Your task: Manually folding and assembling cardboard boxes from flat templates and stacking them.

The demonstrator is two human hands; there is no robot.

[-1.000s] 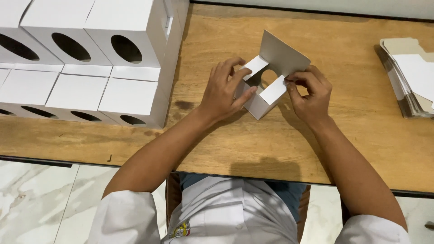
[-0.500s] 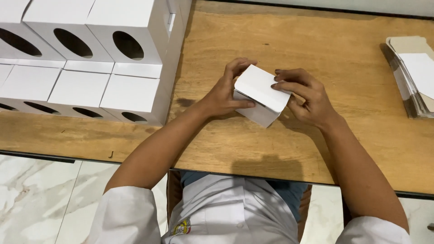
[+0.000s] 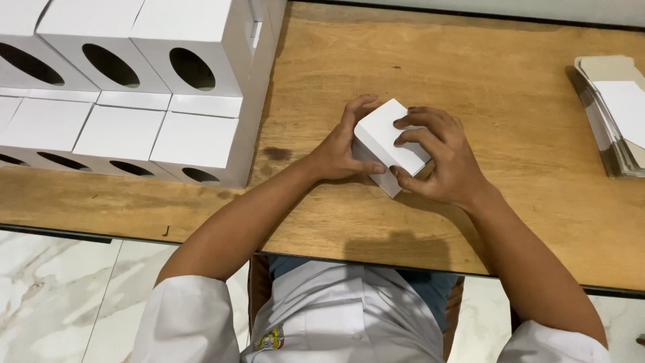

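While both hands press on it, the scene reads so:
Small white box (image 3: pixel 390 142): closed up, tilted on the counter (image 3: pixel 470 67), clasped between the two hands; what is inside cannot be seen.
Left hand (image 3: pixel 339 149): curled around the box's left side, thumb under its near edge.
Right hand (image 3: pixel 447 161): fingers bent over the box's top, thumb at its near corner.
Stacked white boxes (image 3: pixel 154 87): well left of the left hand, oval cut-outs showing dark insides.
Flat card pile (image 3: pixel 618 114): well right of the right hand, at the counter's edge.
Open room: bare wood beyond and beside both hands.
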